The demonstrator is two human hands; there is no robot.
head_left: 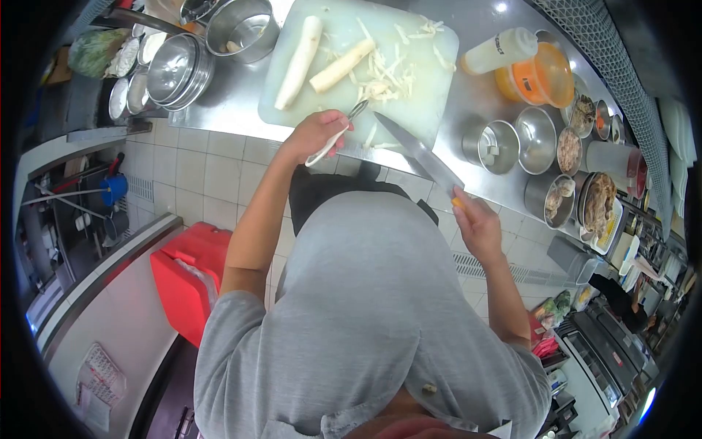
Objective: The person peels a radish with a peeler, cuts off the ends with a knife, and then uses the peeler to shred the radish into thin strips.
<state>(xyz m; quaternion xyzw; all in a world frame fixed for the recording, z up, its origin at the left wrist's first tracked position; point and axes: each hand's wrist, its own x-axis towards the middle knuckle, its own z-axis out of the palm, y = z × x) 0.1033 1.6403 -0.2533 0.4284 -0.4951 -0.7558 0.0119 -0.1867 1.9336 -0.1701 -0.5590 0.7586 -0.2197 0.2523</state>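
My left hand (319,135) is closed around the white handle of a peeler (327,147), whose metal head points at the cutting board's near edge. In my right hand (479,228) is a large kitchen knife (420,151) with an orange-yellow handle. Its blade reaches up and left, with the tip over the near edge of the white cutting board (351,22). One long pale root vegetable (298,63) lies at the board's left, and a shorter peeled piece (342,66) lies beside it. Pale peelings (386,82) are scattered to the right of the shorter piece.
Stacked metal bowls (175,71) and a metal pot (243,33) stand left of the board. To the right are a squeeze bottle (501,51), an orange tub (548,75), a metal pot with white pieces (491,146) and several food-filled bowls. A red bin (186,274) stands on the tiled floor.
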